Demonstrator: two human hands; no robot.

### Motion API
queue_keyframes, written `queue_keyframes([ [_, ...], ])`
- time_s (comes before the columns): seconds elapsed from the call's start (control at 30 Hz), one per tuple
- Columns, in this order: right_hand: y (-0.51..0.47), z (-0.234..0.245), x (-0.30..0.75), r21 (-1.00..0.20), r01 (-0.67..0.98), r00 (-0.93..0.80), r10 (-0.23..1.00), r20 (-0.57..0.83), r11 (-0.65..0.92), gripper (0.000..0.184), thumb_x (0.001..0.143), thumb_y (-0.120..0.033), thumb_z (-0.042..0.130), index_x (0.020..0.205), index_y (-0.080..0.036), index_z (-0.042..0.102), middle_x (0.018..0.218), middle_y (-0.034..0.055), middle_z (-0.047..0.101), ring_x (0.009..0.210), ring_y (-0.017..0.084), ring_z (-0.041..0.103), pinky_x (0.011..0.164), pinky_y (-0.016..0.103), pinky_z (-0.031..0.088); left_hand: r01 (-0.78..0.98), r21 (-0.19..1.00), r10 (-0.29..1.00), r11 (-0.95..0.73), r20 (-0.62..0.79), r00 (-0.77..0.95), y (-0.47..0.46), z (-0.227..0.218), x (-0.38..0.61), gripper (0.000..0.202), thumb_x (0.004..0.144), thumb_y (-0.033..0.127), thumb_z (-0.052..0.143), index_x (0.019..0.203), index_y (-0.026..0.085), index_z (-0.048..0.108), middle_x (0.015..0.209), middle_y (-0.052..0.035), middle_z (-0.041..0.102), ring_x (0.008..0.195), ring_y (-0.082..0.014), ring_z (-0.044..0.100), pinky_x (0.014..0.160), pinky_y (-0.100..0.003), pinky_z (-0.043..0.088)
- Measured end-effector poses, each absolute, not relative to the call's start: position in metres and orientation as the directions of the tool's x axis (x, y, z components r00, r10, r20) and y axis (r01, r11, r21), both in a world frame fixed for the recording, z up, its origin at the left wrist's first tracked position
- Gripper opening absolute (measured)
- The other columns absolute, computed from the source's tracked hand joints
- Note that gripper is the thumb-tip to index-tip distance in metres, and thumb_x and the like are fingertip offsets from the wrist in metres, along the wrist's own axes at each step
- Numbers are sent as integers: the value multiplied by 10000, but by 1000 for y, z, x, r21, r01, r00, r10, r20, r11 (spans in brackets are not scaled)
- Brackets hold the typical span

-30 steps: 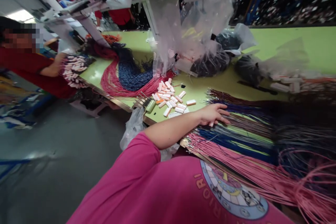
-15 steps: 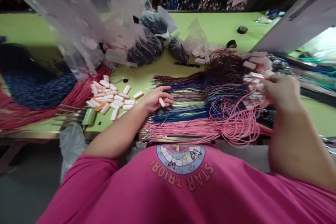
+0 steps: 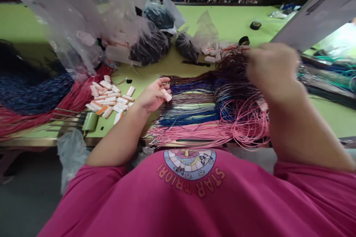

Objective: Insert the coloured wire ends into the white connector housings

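My left hand (image 3: pixel 154 94) is at the left ends of the laid-out wires, with a small white plastic connector (image 3: pixel 167 95) between thumb and fingers. Its other fingers are slightly spread. My right hand (image 3: pixel 274 68), blurred, is curled like a fist above the right part of the wires; whatever it grips is hidden. Under and between the hands lie sorted bundles: brown wires (image 3: pixel 191 78), blue wires (image 3: pixel 191 120) and pink wires (image 3: pixel 189 133). Left of my left hand lies a loose pile of white and orange connectors (image 3: pixel 109 100).
Clear plastic bags with dark contents (image 3: pixel 150 44) stand behind. Black tape rolls (image 3: pixel 255 25) sit at the back right. At left are dark blue wires (image 3: pixel 39 89), red wires (image 3: pixel 55 116) and a green block with metal rods (image 3: pixel 90 121). A slanted white panel (image 3: pixel 311 11) rises at right.
My right hand has moved left and up from the white connectors at right and now hovers over the wires. My left hand has shifted slightly left, still holding the small connector.
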State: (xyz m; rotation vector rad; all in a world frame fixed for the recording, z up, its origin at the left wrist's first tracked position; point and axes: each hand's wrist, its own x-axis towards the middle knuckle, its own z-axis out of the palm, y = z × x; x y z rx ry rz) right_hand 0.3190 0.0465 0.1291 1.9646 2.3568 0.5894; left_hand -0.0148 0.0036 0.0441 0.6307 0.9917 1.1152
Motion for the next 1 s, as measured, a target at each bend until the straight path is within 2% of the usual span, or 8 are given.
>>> queue_keyframes([
  [0.1, 77, 116, 242, 146, 842, -518, 854, -51, 520, 401, 930, -134, 536, 1206, -211, 817, 1160, 136, 792, 1065, 307, 710, 769, 365, 439, -391, 846, 930, 362, -356, 90, 4, 39, -12, 572, 527, -120, 702, 1005, 187, 627, 825, 30, 675, 818, -140, 745, 689, -215, 551],
  [0.27, 131, 58, 182, 163, 766, -573, 775, -266, 622, 358, 841, -124, 649, 1145, -115, 838, 1110, 220, 797, 999, 336, 736, 782, 387, 514, -367, 861, 934, 352, -347, 83, 6, 30, -12, 440, 578, -36, 779, 946, 175, 664, 778, 10, 702, 824, -164, 766, 637, -205, 528],
  [0.5, 138, 31, 217, -10, 771, -634, 766, -107, 637, 382, 958, -289, 531, 1189, -225, 828, 1239, 111, 784, 1113, 287, 707, 808, 356, 480, -348, 895, 958, 278, -283, 37, 7, 29, -10, 338, 605, 3, 795, 877, 166, 680, 783, 16, 718, 646, -78, 643, 568, -181, 476],
  [0.57, 135, 33, 220, -26, 796, -605, 793, -71, 605, 378, 946, -289, 534, 1166, -226, 835, 1228, 110, 783, 1114, 296, 703, 807, 362, 469, -347, 886, 948, 308, -316, 35, 6, 29, -9, 285, 639, 44, 804, 839, 164, 641, 752, 18, 695, 610, -79, 629, 518, -175, 437],
  [0.67, 134, 34, 219, -63, 823, -567, 824, -12, 565, 366, 924, -268, 531, 1118, -200, 834, 1192, 128, 789, 1088, 308, 701, 812, 369, 468, -343, 872, 932, 350, -360, 36, 4, 30, -8, 269, 688, 79, 818, 802, 167, 591, 729, 29, 661, 576, -77, 616, 548, -198, 500],
  [0.77, 137, 34, 219, -188, 832, -519, 852, 71, 522, 350, 863, -218, 540, 1065, -176, 823, 1139, 125, 799, 1036, 292, 697, 824, 363, 481, -332, 860, 920, 388, -382, 86, 2, 30, -8, 273, 734, 89, 819, 944, 162, 662, 826, 14, 685, 597, -80, 629, 549, -213, 519],
  [0.87, 141, 35, 221, -319, 809, -509, 860, 40, 494, 354, 838, -225, 554, 1072, -170, 814, 1023, 88, 809, 913, 243, 691, 796, 335, 489, -311, 862, 916, 401, -382, 122, 2, 29, -6, 287, 806, 144, 814, 1072, 161, 708, 871, -1, 683, 623, -77, 623, 552, -210, 523],
  [1.0, 146, 37, 228, -351, 806, -503, 864, 18, 476, 338, 891, -260, 555, 1081, -180, 823, 1010, 98, 809, 935, 254, 701, 835, 346, 505, -317, 863, 918, 393, -387, 83, 3, 28, -4, 130, 855, 122, 768, 918, 153, 658, 801, 19, 624, 624, -65, 621, 588, -197, 540],
])
